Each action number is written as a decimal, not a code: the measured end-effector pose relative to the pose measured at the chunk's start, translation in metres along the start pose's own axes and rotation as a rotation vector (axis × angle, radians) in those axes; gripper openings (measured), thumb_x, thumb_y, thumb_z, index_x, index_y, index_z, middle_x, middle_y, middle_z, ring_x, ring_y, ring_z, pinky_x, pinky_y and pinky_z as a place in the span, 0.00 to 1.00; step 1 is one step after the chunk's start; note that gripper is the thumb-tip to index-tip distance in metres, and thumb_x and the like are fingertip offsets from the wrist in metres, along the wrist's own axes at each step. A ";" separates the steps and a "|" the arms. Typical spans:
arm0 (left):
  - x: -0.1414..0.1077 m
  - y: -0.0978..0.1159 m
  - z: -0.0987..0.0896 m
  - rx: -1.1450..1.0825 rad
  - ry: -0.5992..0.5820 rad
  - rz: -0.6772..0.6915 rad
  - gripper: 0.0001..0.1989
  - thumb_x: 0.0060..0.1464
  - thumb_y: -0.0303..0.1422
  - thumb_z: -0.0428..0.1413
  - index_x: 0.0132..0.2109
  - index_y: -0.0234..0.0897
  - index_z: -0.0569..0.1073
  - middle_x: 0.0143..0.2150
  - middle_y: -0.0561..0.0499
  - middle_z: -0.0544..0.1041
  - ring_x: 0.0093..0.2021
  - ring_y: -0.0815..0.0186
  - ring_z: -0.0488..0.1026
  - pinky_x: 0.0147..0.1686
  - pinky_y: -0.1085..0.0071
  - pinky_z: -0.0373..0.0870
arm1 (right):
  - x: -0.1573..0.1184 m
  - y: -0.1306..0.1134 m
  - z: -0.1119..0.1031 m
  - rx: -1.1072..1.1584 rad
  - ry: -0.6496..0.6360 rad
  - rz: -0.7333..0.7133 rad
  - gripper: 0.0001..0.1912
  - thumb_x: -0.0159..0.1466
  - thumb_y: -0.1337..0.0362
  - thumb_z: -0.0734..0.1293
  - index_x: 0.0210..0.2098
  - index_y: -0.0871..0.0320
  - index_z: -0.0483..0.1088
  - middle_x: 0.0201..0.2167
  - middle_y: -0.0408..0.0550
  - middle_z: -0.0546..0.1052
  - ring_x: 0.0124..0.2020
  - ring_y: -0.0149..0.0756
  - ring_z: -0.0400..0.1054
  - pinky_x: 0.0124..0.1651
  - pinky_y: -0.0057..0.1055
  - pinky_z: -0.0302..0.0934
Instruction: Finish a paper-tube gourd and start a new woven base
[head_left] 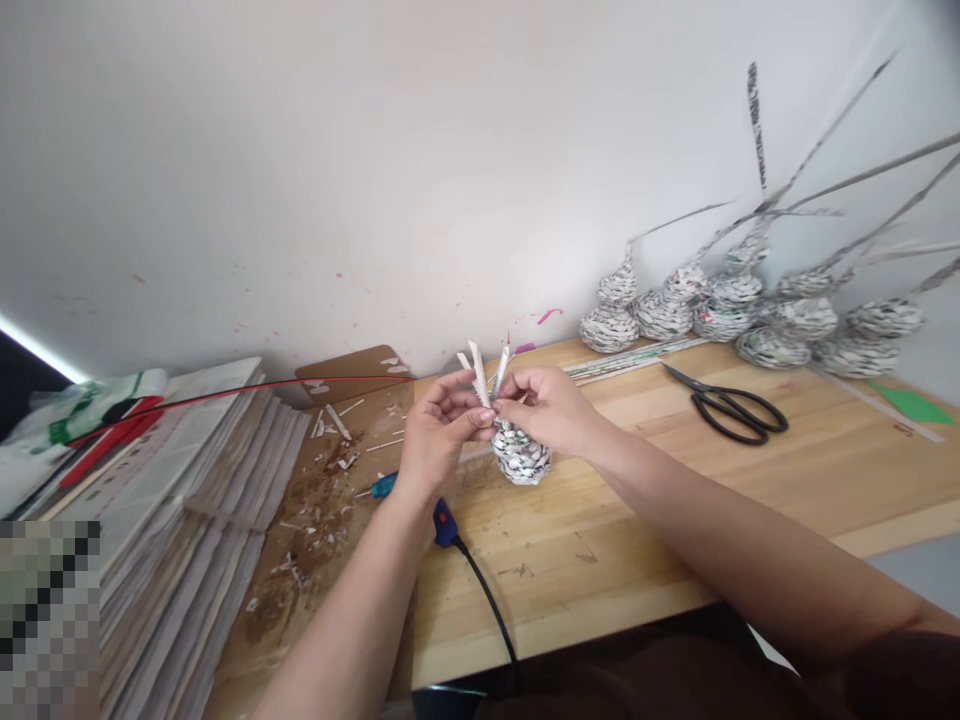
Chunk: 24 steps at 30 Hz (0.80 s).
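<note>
A small rounded piece woven from rolled newspaper strips (523,462) hangs below my two hands, a little above or on the wooden table; I cannot tell which. Several pale paper tubes (478,372) rise from its top. My left hand (444,425) closes on a tube at the left of the rim, thumb and fingers together. From the other side, my right hand (551,405) pinches the top of the weave, its fingertips partly hidden. Beneath my left wrist lies a blue-handled tool (445,522) with a black cord, its middle covered by my arm.
Black-handled scissors (739,408) lie on the wooden table (600,545) at right. Behind them stand several woven paper gourds (609,328) with long strips sticking out. Loose paper tubes (637,362) lie by the wall. At left are a newspaper stack (217,510) and paper scraps (322,530).
</note>
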<state>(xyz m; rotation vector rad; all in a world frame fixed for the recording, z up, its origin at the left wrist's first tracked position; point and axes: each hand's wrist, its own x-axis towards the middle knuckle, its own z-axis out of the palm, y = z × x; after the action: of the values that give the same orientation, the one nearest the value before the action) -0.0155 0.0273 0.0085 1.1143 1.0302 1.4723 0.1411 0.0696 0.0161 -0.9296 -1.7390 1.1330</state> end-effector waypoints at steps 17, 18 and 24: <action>-0.002 0.003 0.006 -0.226 0.061 -0.126 0.15 0.31 0.28 0.73 0.28 0.32 0.77 0.26 0.52 0.78 0.25 0.74 0.74 0.27 0.80 0.73 | 0.000 -0.005 -0.002 -0.025 -0.016 -0.119 0.04 0.55 0.65 0.69 0.29 0.60 0.75 0.28 0.47 0.79 0.30 0.35 0.71 0.33 0.29 0.63; -0.002 0.003 0.007 -0.228 0.081 -0.118 0.15 0.30 0.28 0.73 0.27 0.32 0.77 0.25 0.53 0.78 0.25 0.74 0.74 0.27 0.80 0.73 | -0.001 -0.006 -0.001 -0.048 0.012 -0.117 0.03 0.55 0.66 0.69 0.28 0.60 0.75 0.28 0.47 0.79 0.30 0.35 0.71 0.32 0.28 0.63; -0.004 0.004 0.010 -0.231 0.125 -0.110 0.15 0.32 0.31 0.73 0.29 0.31 0.78 0.28 0.52 0.78 0.30 0.73 0.76 0.33 0.79 0.76 | -0.009 -0.004 0.010 -0.075 0.169 -0.237 0.02 0.56 0.68 0.68 0.27 0.60 0.73 0.24 0.43 0.76 0.27 0.30 0.70 0.28 0.24 0.61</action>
<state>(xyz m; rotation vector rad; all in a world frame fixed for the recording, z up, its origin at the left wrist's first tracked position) -0.0061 0.0233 0.0139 0.7976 0.9628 1.5432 0.1343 0.0572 0.0153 -0.8139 -1.7104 0.8183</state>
